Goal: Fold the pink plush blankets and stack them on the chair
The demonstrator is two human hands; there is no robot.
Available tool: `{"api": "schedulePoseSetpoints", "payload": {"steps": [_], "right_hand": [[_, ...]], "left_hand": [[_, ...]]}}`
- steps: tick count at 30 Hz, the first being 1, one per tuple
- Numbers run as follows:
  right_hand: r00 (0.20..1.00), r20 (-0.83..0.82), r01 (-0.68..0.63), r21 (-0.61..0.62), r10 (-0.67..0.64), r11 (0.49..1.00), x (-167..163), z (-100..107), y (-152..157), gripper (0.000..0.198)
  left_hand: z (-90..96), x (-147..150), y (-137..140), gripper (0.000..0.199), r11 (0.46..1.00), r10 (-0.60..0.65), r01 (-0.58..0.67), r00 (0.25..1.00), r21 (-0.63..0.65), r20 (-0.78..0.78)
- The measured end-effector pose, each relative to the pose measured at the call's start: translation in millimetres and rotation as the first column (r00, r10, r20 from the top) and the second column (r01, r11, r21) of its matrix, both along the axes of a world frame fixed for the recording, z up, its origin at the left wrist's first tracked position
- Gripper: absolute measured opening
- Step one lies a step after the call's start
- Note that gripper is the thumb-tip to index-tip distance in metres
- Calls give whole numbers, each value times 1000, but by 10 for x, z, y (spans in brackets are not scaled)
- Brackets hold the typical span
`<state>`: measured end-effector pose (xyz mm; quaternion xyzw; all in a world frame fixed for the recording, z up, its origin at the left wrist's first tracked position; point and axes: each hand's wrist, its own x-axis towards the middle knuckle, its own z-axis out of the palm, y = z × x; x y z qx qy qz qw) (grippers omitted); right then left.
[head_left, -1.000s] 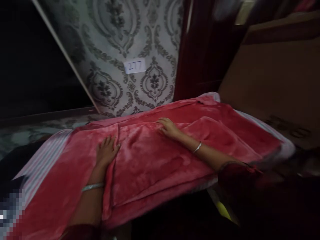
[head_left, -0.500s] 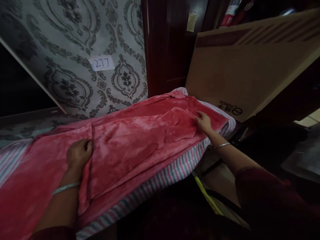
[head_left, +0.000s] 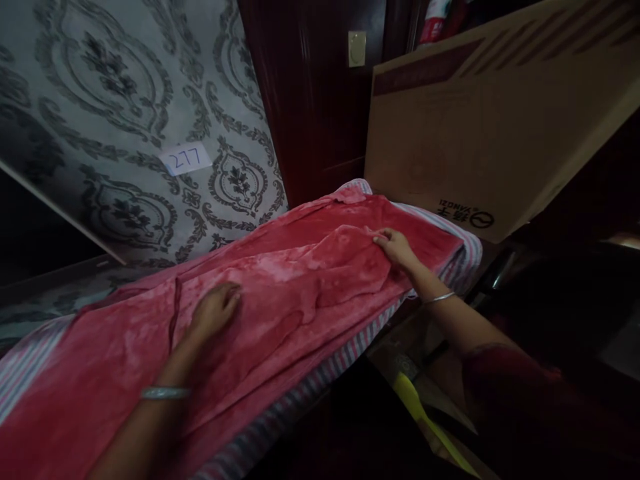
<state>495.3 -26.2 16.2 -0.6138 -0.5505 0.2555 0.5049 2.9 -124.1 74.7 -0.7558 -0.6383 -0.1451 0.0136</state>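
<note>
Red plush cloth (head_left: 280, 300) lies spread before me, running from the near left to the far right on a surface with a striped cover (head_left: 30, 360). The stripes show at the left end, along the near edge and round the far right end. The cloth is in layers, with soft creases across its middle and a dark fold line left of centre.

My left hand (head_left: 215, 310) is on the cloth just right of that fold line, the fingers loosely curled; I cannot tell whether they have hold of any fabric. My right hand (head_left: 395, 248) is farther off to the right, thumb and fingers drawn nearly together, pinching the edge of a raised fold. Each wrist wears a bangle, the left one (head_left: 165, 393) broader than the right one (head_left: 441, 297).

Beyond the far right end stands a cardboard box (head_left: 450, 147) with its printing upside down. Left of it is a dark red door panel (head_left: 310, 87), then patterned wallpaper (head_left: 100, 133) bearing a paper label (head_left: 185, 159) marked 277. A yellow strip (head_left: 415, 403) shows below the near edge, on the right, in the dimness beside my dark red sleeve (head_left: 520, 380).
</note>
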Motion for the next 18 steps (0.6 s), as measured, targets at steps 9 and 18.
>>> {"api": "schedulePoseSetpoints", "payload": {"steps": [9, 18], "right_hand": [[905, -424, -96, -131, 32, 987, 439, 24, -263, 44], [859, -489, -186, -26, 150, 982, 416, 393, -1, 33]], "left_hand": [[-160, 1050, 76, 51, 906, -421, 419, 907, 64, 25], [-423, 1443, -444, 25, 820, -556, 572, 799, 3, -231]]}}
